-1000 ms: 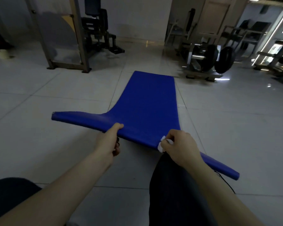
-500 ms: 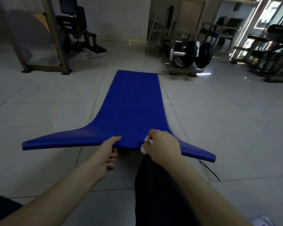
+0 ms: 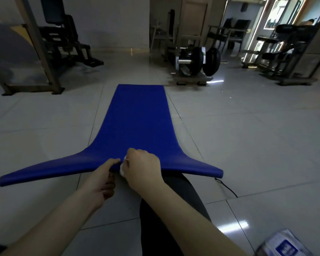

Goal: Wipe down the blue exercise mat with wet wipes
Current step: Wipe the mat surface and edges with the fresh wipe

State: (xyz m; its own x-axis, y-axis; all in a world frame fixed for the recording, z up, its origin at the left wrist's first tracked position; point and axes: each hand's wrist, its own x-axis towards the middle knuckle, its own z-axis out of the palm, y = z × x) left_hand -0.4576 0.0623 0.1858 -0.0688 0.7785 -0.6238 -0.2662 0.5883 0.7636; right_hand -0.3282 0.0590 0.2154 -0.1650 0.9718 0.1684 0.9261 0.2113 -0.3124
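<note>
The blue exercise mat [image 3: 137,122] lies lengthwise on the tiled floor, running away from me, with its near edge lifted off the floor. My left hand [image 3: 102,180] pinches that near edge from below, thumb on top. Right beside it, my right hand [image 3: 142,169] grips a crumpled white wet wipe [image 3: 122,169] against the mat's near edge. Most of the wipe is hidden inside my fist. My dark trouser leg [image 3: 174,209] sits under the right forearm.
A white and blue wipes packet [image 3: 283,246] lies on the floor at the bottom right. A black cable [image 3: 227,189] trails by the mat's right corner. A barbell rack with weight plates [image 3: 198,61] stands beyond the mat. A metal frame and machine [image 3: 50,43] stand at the back left, with benches [image 3: 284,45] at the back right.
My right hand with the wipe has slid left along the mat's near edge until it is next to my left hand. The view has turned, so the mat now runs straight ahead.
</note>
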